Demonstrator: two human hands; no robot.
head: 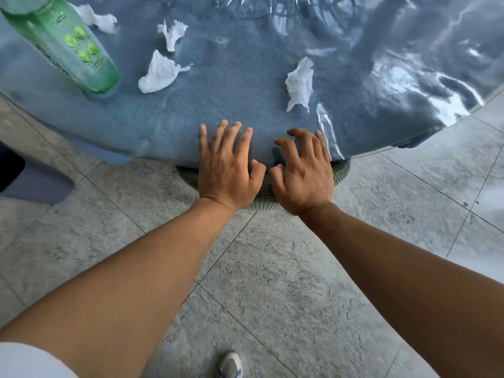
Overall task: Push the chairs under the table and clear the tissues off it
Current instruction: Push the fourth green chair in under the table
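A round glass table (pixel 245 110) fills the upper half of the view, with blue seat cushion showing through it. Several crumpled white tissues lie on it: one at the right (pixel 299 84), one at the middle left (pixel 159 73), one behind that (pixel 172 34) and one at the far left (pixel 99 19). A woven green-grey chair back (pixel 341 171) sits tucked under the table's near edge. My left hand (pixel 227 170) and my right hand (pixel 302 170) rest side by side over that chair back at the table edge, fingers spread, holding nothing.
A green plastic bottle (pixel 62 42) stands on the table at the left. Part of another chair, dark blue-grey (pixel 35 181), shows at the left edge. Grey stone floor tiles (pixel 272 282) lie below, with my shoe (pixel 230 364) at the bottom.
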